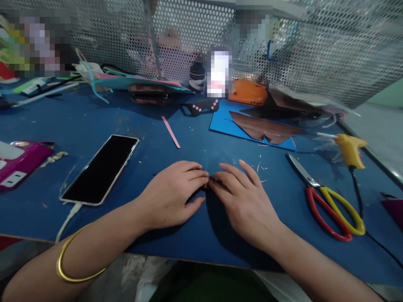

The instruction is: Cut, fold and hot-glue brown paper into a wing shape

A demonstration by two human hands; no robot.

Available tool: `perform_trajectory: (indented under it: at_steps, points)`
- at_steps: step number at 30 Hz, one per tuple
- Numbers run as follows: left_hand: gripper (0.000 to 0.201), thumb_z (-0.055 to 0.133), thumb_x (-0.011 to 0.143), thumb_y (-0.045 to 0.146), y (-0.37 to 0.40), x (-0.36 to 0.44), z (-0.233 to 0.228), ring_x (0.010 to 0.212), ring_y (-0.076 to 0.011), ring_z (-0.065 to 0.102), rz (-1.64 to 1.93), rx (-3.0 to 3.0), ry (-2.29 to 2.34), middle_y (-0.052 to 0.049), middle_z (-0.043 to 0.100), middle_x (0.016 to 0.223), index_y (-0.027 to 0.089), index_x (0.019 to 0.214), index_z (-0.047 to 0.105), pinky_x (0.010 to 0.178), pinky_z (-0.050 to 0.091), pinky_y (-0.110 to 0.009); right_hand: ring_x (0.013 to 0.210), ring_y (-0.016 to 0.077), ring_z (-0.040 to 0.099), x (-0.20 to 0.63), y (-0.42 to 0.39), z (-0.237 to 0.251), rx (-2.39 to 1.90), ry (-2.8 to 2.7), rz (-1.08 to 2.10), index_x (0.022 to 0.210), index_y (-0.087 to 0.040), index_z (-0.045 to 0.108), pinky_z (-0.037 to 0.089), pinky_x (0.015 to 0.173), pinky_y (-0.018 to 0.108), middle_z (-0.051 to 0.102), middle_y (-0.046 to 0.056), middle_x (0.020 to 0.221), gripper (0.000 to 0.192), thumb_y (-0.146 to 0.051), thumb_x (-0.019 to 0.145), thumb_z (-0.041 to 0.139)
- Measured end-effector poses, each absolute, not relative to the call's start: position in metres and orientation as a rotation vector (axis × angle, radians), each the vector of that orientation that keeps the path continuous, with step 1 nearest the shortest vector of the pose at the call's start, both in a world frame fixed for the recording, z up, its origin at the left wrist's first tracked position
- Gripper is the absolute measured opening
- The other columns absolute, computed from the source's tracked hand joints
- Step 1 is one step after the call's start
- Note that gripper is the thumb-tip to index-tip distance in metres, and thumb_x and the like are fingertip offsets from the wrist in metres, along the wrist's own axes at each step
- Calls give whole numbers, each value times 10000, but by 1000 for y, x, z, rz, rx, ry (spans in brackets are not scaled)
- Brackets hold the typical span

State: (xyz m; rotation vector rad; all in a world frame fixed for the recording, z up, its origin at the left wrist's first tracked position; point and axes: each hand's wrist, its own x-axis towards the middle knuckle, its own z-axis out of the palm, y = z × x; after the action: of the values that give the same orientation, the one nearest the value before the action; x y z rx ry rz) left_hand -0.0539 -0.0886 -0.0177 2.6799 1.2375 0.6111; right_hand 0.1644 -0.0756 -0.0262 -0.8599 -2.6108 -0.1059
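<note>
My left hand (173, 195) and my right hand (248, 203) meet low over the blue table near its front edge. Between their fingertips is a small dark brown piece (206, 186), mostly hidden beneath the fingers, so its kind does not show. The left fingers lie bent and close together on it, with the thumb tucked below. On the other side, my right thumb and index finger press at the piece while the outer fingers spread away. Pink scraps (258, 167) lie just beyond the right hand, and a thin pink strip (171, 132) rests farther back.
Left are a phone (100, 170) with a white cable and a magenta device (25, 163). Right lie red-and-yellow-handled scissors (327, 209) and a yellow glue gun (349, 149). Behind, a black mask-shaped piece (201, 108) and brown sheets (264, 128) on blue board (220, 119) sit before perforated metal (176, 37).
</note>
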Motion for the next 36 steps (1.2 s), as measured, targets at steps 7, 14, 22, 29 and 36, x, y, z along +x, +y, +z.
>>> perform_trajectory:
  at_steps: [7, 14, 22, 29, 36]
  points:
    - [332, 595, 886, 274, -90, -51, -16, 1194, -296, 590, 554, 2756, 1155, -150, 690, 1198, 100, 1160, 667, 1048, 482, -475, 1165, 246, 591, 192, -65, -12, -997, -2402, -100, 1096, -206, 689, 338, 1109, 526, 701, 68, 1077, 334, -58, 906, 458]
    - [325, 585, 883, 254, -91, -51, -18, 1136, -280, 614, 551, 2733, 1155, -151, 676, 1191, 113, 1169, 652, 984, 528, -450, 1255, 244, 507, 184, -66, -20, -860, -2630, -288, 1063, -199, 701, 246, 1168, 522, 691, 68, 1126, 313, -66, 921, 456]
    - [352, 605, 877, 260, -91, -50, -19, 1138, -288, 610, 537, 2721, 1187, -150, 673, 1199, 102, 1190, 643, 993, 515, -447, 912, 235, 527, 176, -87, -29, -975, -2645, -337, 1154, -106, 679, 326, 1064, 447, 654, 78, 907, 333, -90, 925, 438]
    - [356, 568, 909, 272, -92, -49, -20, 1155, -298, 587, 494, 2766, 1202, -152, 657, 1216, 97, 1212, 632, 1004, 499, -467, 867, 266, 495, 163, -98, -33, -1117, -2572, -302, 1210, -16, 641, 385, 883, 438, 643, 133, 916, 377, -59, 896, 438]
    - [466, 514, 948, 319, -95, -40, -20, 1124, -304, 571, 405, 2845, 1205, -148, 642, 1176, 94, 1356, 538, 1020, 460, -499, 875, 269, 490, 162, -99, -34, -1154, -2556, -244, 1248, -2, 613, 386, 848, 426, 635, 139, 942, 394, -47, 910, 416]
